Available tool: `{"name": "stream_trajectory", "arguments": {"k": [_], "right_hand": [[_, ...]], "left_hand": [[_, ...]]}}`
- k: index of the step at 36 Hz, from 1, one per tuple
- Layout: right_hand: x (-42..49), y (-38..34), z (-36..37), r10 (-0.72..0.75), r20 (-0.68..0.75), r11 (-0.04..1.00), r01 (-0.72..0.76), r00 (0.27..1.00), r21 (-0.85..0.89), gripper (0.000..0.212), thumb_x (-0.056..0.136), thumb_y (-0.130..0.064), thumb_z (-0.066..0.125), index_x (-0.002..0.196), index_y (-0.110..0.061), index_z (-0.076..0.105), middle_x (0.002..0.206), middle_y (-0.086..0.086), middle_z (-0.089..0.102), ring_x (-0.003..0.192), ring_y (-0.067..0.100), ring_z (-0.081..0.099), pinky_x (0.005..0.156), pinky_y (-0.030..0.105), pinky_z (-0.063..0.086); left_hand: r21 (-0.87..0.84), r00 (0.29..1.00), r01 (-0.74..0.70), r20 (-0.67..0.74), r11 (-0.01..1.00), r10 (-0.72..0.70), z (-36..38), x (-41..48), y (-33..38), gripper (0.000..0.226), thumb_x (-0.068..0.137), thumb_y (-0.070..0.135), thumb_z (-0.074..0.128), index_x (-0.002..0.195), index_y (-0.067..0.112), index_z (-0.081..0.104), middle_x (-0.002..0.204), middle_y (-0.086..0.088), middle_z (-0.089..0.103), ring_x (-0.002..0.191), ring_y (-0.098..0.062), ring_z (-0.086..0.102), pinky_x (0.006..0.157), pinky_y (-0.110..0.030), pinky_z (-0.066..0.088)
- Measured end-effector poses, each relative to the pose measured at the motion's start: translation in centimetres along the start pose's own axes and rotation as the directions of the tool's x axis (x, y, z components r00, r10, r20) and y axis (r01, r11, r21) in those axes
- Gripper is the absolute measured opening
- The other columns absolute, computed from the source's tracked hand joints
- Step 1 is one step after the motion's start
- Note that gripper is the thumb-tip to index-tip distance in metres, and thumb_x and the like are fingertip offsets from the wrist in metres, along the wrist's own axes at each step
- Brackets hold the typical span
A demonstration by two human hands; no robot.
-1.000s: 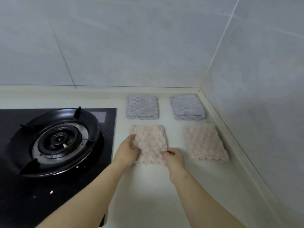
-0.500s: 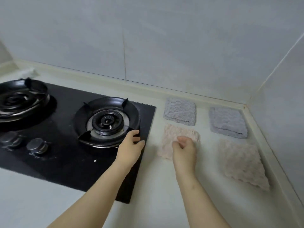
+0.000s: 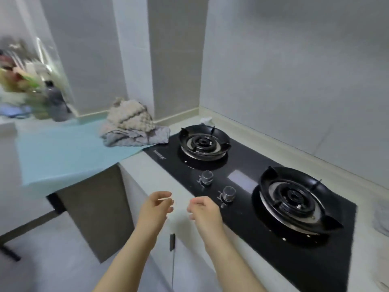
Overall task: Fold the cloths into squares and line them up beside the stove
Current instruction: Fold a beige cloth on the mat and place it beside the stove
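Note:
A heap of unfolded cloths (image 3: pixel 131 125), cream on top of grey, lies on a pale blue table surface left of the black two-burner stove (image 3: pixel 252 186). My left hand (image 3: pixel 156 207) and my right hand (image 3: pixel 203 210) hover empty in front of the counter's edge, fingers loosely curled, holding nothing. At the far right edge, part of a folded grey cloth (image 3: pixel 382 218) shows beside the stove.
The blue table (image 3: pixel 59 152) juts out left of the counter (image 3: pixel 151 175). Bottles and bagged items (image 3: pixel 31 89) stand at its far left. Two stove knobs (image 3: pixel 216 186) sit just beyond my right hand. A cabinet door with a handle (image 3: pixel 172 242) is below.
My view has swung left, from the folded cloths right of the stove to the heap on the blue table. Both hands have left the pink cloth and now hang empty.

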State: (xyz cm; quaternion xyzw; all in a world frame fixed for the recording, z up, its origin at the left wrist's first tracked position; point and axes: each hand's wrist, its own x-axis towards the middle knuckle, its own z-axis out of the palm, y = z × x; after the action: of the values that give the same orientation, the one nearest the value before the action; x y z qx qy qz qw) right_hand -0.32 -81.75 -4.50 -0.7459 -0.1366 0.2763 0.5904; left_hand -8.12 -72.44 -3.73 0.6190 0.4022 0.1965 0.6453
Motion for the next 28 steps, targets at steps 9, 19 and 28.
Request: {"name": "stream_trajectory", "arguments": {"k": [9, 19, 28], "right_hand": [[0.3, -2.6, 19.2, -0.02, 0.202, 0.998, 0.03, 0.979, -0.05, 0.012, 0.09, -0.014, 0.05, 0.084, -0.021, 0.058, 0.084, -0.002, 0.059, 0.079, 0.012, 0.055, 0.068, 0.021, 0.043], [3.6, -4.8, 31.3, 0.015, 0.296, 0.993, 0.021, 0.955, -0.12, 0.012, 0.091, -0.013, 0.05, 0.089, -0.02, 0.059, 0.082, -0.002, 0.056, 0.073, 0.009, 0.053, 0.059, 0.018, 0.038], [12.3, -7.0, 38.4, 0.022, 0.26, 0.996, 0.003, 0.965, -0.093, 0.01, 0.093, -0.012, 0.05, 0.089, -0.016, 0.057, 0.088, -0.001, 0.057, 0.073, 0.011, 0.052, 0.06, 0.02, 0.04]], "left_hand": [[-0.031, 0.982, 0.006, -0.188, 1.0, -0.012, -18.7, 4.2, -1.7, 0.016, 0.089, 0.01, 0.054, 0.093, 0.024, 0.062, 0.088, -0.001, 0.066, 0.071, -0.011, 0.058, 0.066, -0.025, 0.042], [-0.122, 0.954, 0.041, -0.29, 0.992, -0.075, -29.0, 9.5, -2.0, 0.018, 0.092, 0.007, 0.047, 0.091, 0.022, 0.057, 0.086, -0.003, 0.064, 0.075, -0.013, 0.057, 0.059, -0.021, 0.039], [-0.065, 0.954, 0.026, -0.296, 0.998, -0.044, -33.3, 19.1, 0.1, 0.017, 0.091, 0.009, 0.048, 0.093, 0.023, 0.058, 0.092, -0.003, 0.064, 0.079, -0.011, 0.06, 0.068, -0.024, 0.044]]}}
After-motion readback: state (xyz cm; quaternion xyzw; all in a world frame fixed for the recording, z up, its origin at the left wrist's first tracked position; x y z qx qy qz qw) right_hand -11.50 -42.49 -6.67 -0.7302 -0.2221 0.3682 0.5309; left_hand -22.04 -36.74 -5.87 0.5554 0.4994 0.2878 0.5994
